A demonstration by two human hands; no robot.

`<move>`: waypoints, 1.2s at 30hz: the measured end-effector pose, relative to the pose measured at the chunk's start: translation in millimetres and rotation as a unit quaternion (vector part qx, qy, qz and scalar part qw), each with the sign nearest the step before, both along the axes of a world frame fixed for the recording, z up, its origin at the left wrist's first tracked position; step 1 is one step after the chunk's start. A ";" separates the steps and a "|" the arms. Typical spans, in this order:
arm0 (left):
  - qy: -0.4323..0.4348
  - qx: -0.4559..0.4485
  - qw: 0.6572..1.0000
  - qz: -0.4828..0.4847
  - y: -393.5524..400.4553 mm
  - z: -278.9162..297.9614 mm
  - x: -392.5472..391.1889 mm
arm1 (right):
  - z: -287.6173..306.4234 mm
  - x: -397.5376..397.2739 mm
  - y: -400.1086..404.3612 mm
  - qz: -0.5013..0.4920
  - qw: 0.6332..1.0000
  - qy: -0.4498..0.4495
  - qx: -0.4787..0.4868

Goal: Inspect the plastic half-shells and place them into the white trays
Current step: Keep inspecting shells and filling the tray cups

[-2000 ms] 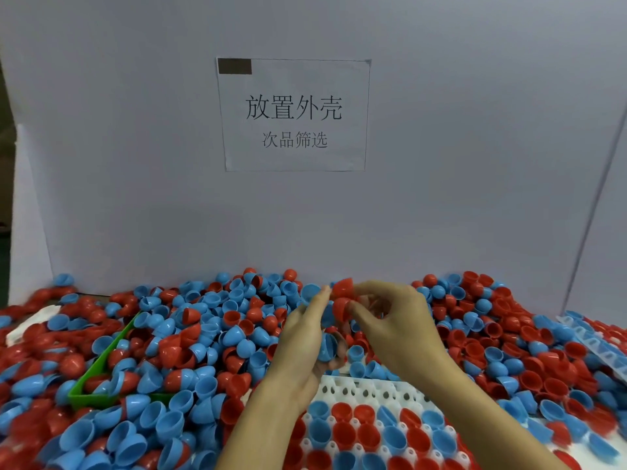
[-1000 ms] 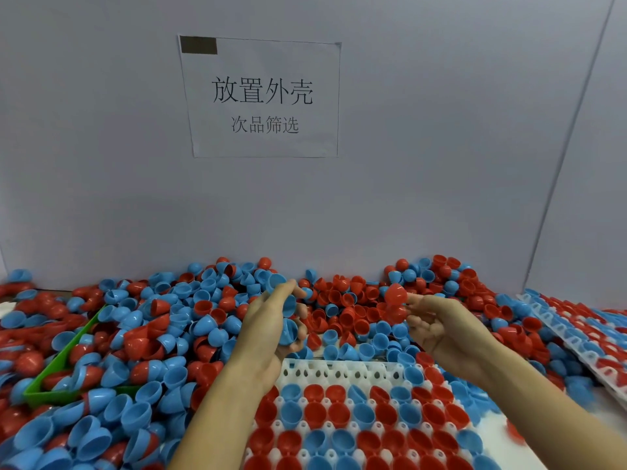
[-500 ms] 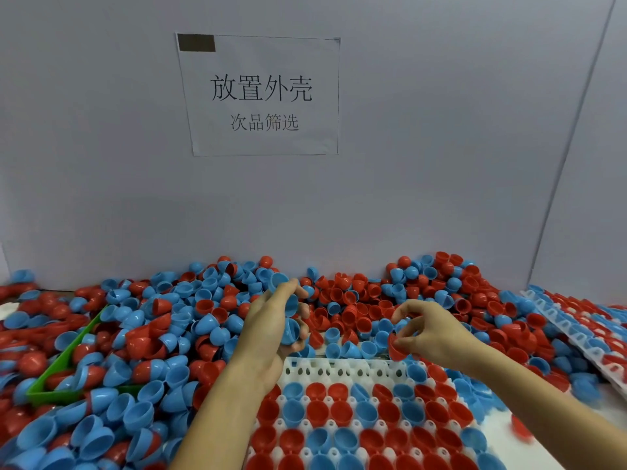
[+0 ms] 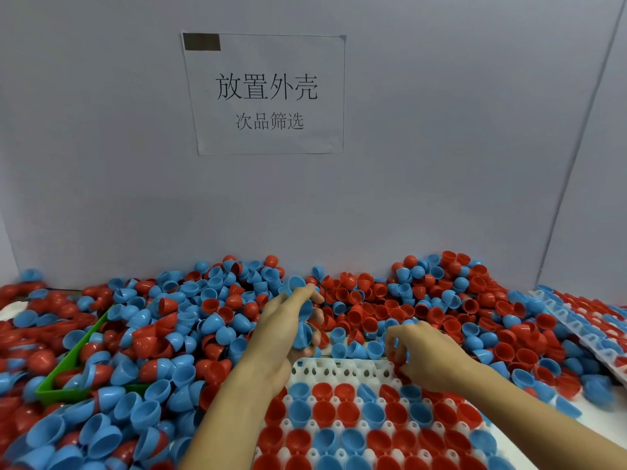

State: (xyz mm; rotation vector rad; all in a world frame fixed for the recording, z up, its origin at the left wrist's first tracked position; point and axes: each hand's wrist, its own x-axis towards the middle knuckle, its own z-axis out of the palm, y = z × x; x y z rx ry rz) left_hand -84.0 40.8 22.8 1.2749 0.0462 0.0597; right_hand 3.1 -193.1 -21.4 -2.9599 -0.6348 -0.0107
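Grey board walls (image 4: 441, 147) fill the upper frame, with a paper sign (image 4: 268, 93) of printed characters taped at upper centre. Below it, a deep heap of red and blue plastic half-shells (image 4: 190, 317) spreads from the left edge to the right edge. A green bin (image 4: 73, 362) sits half-buried at lower left. At bottom centre lies a white tray (image 4: 342, 369), its back row of pockets unfilled and the nearer rows holding red and blue shells, open side up. A second tray (image 4: 583, 329) with shells runs along the right edge. The left hand (image 4: 288, 329), at centre, has its fingers curled round several blue shells (image 4: 302, 334). The right hand (image 4: 424, 357), just right of it at the tray's back edge, has its fingertips bunched downward on a red shell (image 4: 397, 360), partly hidden by the fingers.
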 end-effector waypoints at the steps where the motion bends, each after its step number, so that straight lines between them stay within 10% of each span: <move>1: 0.000 0.000 1.000 -0.002 -0.5 0.0 -0.1 | 0.0 -0.4 -0.6 -0.001 1.000 0.004 0.002; 10: 0.004 -0.017 0.999 -0.051 -3.4 -2.8 1.3 | 42.2 -16.7 14.2 0.034 0.998 -0.042 -0.007; 17: -0.004 0.036 0.997 -0.063 -7.0 -5.5 1.7 | 78.4 -54.3 60.3 0.200 0.916 -0.109 0.332; 28: -0.073 0.155 0.979 -0.108 -5.0 -4.9 -1.1 | 83.0 -57.1 70.0 0.190 0.958 -0.115 0.181; 36: -0.084 0.177 0.963 -0.186 -1.6 1.3 -10.4 | 77.4 -49.8 66.6 0.117 0.941 -0.140 0.284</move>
